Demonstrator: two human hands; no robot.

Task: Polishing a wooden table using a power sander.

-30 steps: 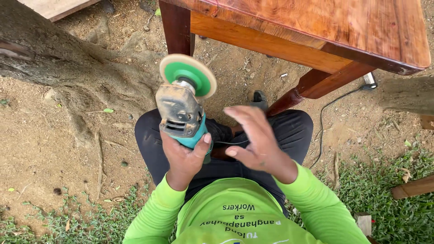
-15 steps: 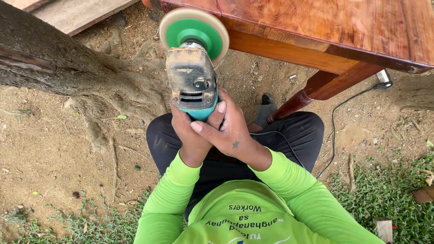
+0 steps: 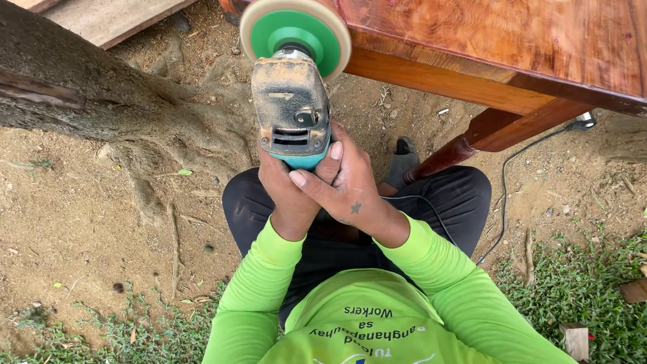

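Note:
A dusty teal angle grinder (image 3: 291,114) points up and away from me, its green-backed round pad (image 3: 295,32) at the edge of a glossy reddish wooden table (image 3: 512,40). My left hand (image 3: 286,185) wraps the grinder's rear body from below. Over those fingers lies my right hand (image 3: 345,185), clasping the same handle. Both sleeves are bright green. I crouch with dark trousers over bare soil.
A thick tree root (image 3: 81,94) runs across the left. A turned table leg (image 3: 465,145) slants down on the right, with a black power cord (image 3: 504,189) trailing over the dirt. Planks (image 3: 108,17) lie at top left; grass (image 3: 586,283) grows at the bottom.
My right hand, open and free a second ago, has closed over the left on the grinder. The grinder rose so its pad now meets the table's edge.

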